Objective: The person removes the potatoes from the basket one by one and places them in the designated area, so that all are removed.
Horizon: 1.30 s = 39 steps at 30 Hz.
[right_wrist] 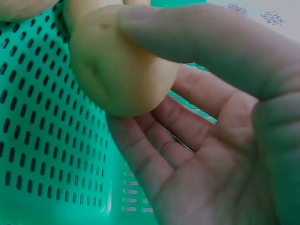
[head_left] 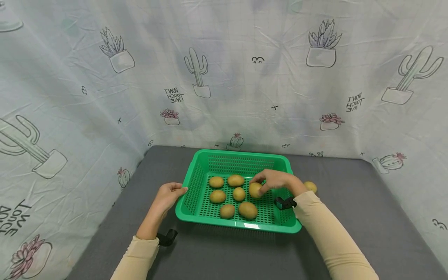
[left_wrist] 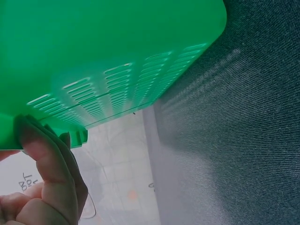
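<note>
A green plastic basket (head_left: 241,223) with slotted walls stands on the grey table, several potatoes lying on its floor. My left hand (head_left: 169,195) grips the basket's left rim, thumb on top; in the left wrist view the fingers (left_wrist: 51,164) curl under that rim. Inside the basket, toward its right side, my right hand (head_left: 274,181) holds a potato (head_left: 255,190) between thumb and fingers. The right wrist view shows this potato (right_wrist: 122,70) close up, over the slotted floor. A small round potato (head_left: 239,194) lies just left of it, and a larger potato (head_left: 248,210) nearer the front.
One more potato (head_left: 310,187) lies on the grey tabletop (head_left: 350,202) outside the basket, to the right and partly behind my right forearm. A patterned curtain (head_left: 241,77) with cactus drawings hangs behind the table and along both sides.
</note>
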Available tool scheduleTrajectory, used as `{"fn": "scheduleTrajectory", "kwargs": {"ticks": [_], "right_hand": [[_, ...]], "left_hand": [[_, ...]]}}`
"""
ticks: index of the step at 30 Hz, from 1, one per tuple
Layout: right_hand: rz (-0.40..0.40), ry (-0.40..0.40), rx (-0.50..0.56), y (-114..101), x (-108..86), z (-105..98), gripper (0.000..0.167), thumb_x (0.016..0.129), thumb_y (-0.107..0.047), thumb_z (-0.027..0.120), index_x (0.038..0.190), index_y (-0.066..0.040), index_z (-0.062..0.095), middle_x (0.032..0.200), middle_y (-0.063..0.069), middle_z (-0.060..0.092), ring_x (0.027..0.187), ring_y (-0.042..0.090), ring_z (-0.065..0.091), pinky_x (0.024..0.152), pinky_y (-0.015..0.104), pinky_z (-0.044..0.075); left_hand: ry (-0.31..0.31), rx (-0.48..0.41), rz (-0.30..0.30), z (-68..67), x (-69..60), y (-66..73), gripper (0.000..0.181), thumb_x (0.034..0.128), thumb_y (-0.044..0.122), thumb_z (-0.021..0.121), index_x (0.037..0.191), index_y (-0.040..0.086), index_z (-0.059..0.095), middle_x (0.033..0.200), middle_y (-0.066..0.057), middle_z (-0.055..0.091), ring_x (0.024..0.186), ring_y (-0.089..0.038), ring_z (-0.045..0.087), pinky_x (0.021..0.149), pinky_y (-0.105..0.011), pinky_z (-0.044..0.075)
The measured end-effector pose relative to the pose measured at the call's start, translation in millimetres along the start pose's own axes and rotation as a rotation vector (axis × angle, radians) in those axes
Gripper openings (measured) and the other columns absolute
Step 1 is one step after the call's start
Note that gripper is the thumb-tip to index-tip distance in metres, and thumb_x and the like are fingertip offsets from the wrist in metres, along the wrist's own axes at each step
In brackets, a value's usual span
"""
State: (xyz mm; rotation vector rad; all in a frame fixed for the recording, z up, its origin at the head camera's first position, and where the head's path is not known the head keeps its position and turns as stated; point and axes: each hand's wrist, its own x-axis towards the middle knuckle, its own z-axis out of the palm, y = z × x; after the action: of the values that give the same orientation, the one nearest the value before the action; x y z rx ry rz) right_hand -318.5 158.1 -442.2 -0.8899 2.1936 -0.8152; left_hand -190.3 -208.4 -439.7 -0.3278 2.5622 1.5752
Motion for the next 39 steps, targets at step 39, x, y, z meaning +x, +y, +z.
{"fn": "scheduleTrajectory", "kwargs": {"ticks": [39], "right_hand": [[-0.190,0.448,0.208,-18.9,-59.8,-19.7,0.054,0.089,-0.014,0.067,0.137,0.001,0.047,0.134,0.019,0.049,0.110,0.031,0.057,0.082,0.032,0.052]], "left_hand": [[-0.119,-0.198,-0.056,-4.9,11.3,-11.7,0.055,0.0952,0.024,0.059,0.137,-0.007,0.042,0.109,-0.012,0.058,0.079,-0.013,0.052,0.074,-0.029,0.046]]}}
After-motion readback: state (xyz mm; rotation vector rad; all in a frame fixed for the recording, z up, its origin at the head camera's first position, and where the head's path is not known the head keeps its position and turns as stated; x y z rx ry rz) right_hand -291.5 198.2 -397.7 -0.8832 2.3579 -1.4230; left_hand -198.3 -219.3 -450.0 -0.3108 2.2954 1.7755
